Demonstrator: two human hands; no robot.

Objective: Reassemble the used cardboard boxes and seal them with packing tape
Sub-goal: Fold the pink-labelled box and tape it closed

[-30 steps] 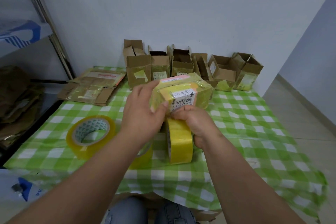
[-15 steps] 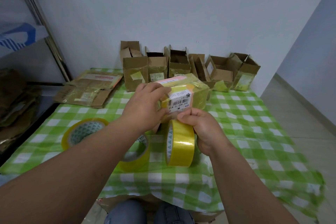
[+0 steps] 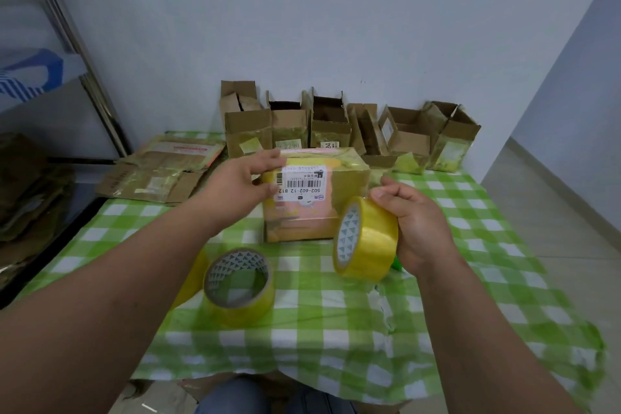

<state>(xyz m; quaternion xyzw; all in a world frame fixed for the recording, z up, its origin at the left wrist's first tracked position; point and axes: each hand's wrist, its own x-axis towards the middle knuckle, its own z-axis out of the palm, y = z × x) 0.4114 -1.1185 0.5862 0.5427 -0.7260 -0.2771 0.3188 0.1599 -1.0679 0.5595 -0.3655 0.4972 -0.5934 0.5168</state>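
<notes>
— Head view: taped box (image 3: pixel 314 198) stood on the table (image 3: pixel 336 329), wrapped in yellowish tape, barcode label (image 3: pixel 302 183) facing up and toward the camera.

— Left hand (image 3: pixel 242 185)?

— Laid on the box's upper left corner, fingers (image 3: pixel 268 158) fairly straight across the top edge, thumb pressed against the label side. Looked more like steadying than clamping.

— And the right hand (image 3: pixel 413 229)?

— Gripped a tape roll (image 3: pixel 364 240), held upright on its edge just right of the box, near its front corner. Fingers curled over the top of the roll, thumb and forefinger pinched together above it; couldn't tell whether a tape end sat between them.

— More tape around?

— Second roll (image 3: pixel 239 286) lay flat on the green checked cloth, near the front, below the left forearm. Part of a third roll (image 3: pixel 191 279) peeked out from behind that forearm.

— Back of the table?

— Row of open boxes (image 3: pixel 349 131) lined up against the wall, flaps up, old labels and tape scraps on them. Flattened cardboard (image 3: pixel 161 168) piled at the far left corner. Torn patch visible in the cloth near the front right.
</notes>
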